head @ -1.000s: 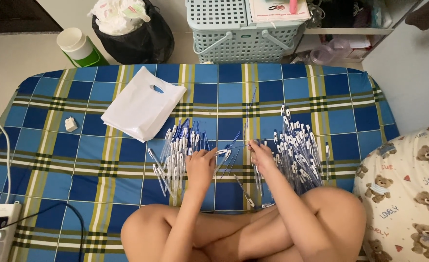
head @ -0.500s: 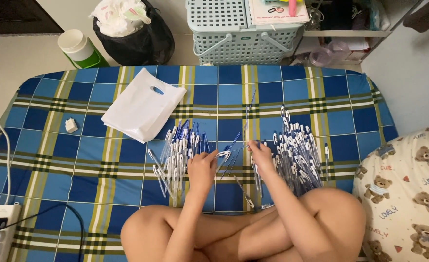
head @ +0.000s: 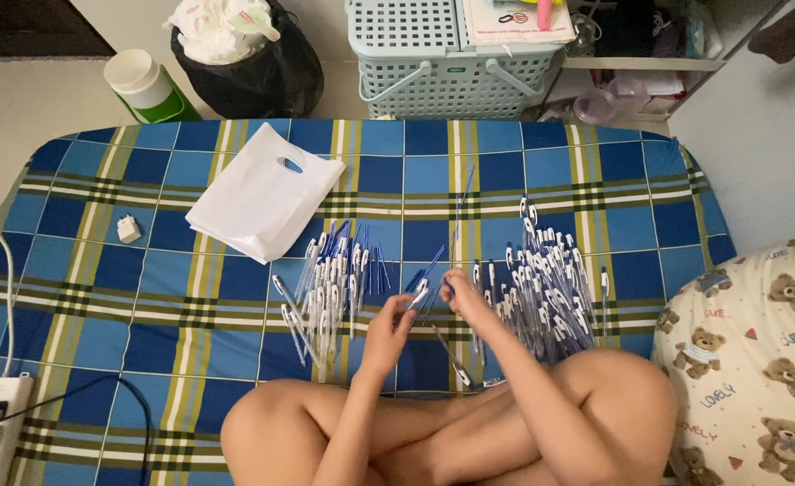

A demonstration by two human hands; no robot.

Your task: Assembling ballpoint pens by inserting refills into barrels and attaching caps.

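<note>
Crossed legs frame the bottom of my view as I sit on the blue, green and white plaid bed sheet (head: 190, 297). My left hand (head: 388, 331) pinches the white end of a slim blue-and-white plastic pen (head: 426, 281), fingers curled narrow around it, and my right hand (head: 466, 293) closes on the same pen a little farther up, so both hands meet over the gap between two heaps. A long thin blue pen refill (head: 458, 209) stands up and away from my right hand toward the far edge of the bed; I cannot tell which fingers grip it. Just left of my hands lies a pile of white-and-blue pens (head: 332, 286), roughly lined up. Just right lies a bigger, looser pile of pens (head: 546, 281), close to my right knee. A flat white plastic carrier bag (head: 262, 193) rests on the sheet beyond the left pile, and a small white plug adapter (head: 128, 229) lies well apart to the left. On the floor past the bed stand a pale green plastic basket (head: 451, 63) and a black bin bag stuffed with white rubbish (head: 244, 49). A teddy-bear print pillow (head: 757, 342) lies to my right
</note>
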